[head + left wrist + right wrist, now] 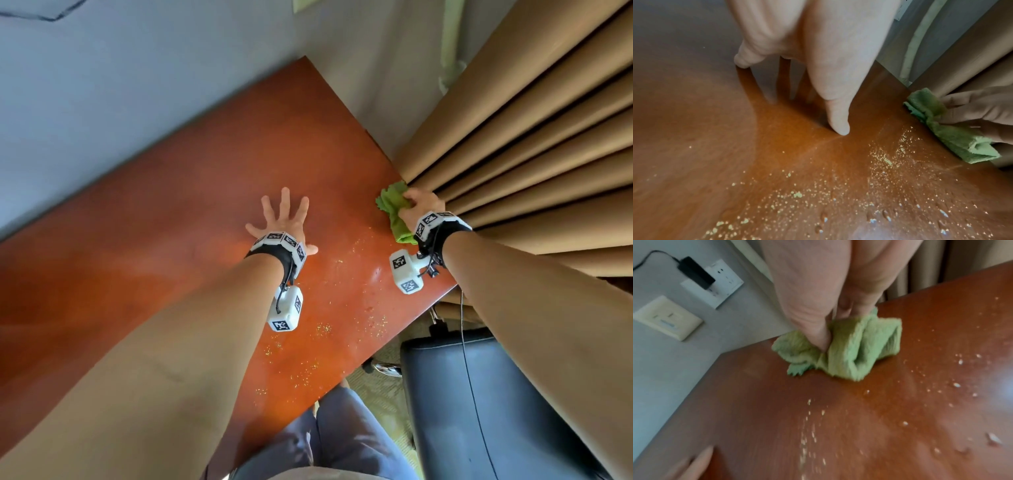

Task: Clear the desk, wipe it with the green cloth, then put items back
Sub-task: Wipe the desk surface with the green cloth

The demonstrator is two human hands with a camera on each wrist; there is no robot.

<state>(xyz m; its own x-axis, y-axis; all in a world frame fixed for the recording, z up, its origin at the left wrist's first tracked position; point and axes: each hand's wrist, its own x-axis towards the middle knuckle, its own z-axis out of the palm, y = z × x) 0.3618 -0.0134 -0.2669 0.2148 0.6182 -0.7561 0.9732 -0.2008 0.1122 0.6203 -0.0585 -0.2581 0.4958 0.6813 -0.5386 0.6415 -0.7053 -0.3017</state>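
The reddish wooden desk [205, 192] has pale crumbs [323, 329] and water drops scattered over its near right part. My right hand [419, 205] grips the bunched green cloth [394, 209] and presses it on the desk's right edge, beside the curtain. The right wrist view shows the thumb dug into the cloth [846, 350], and the cloth [953, 131] also appears at the right of the left wrist view. My left hand [284, 219] lies flat on the middle of the desk with fingers spread. In the left wrist view its thumb [836, 113] touches the wood.
Tan curtain folds [531, 137] hang against the desk's right edge. A black chair [479, 404] stands near the desk's near corner. The grey wall behind holds a socket with a black plug [696, 272] and a cream switch plate [668, 318].
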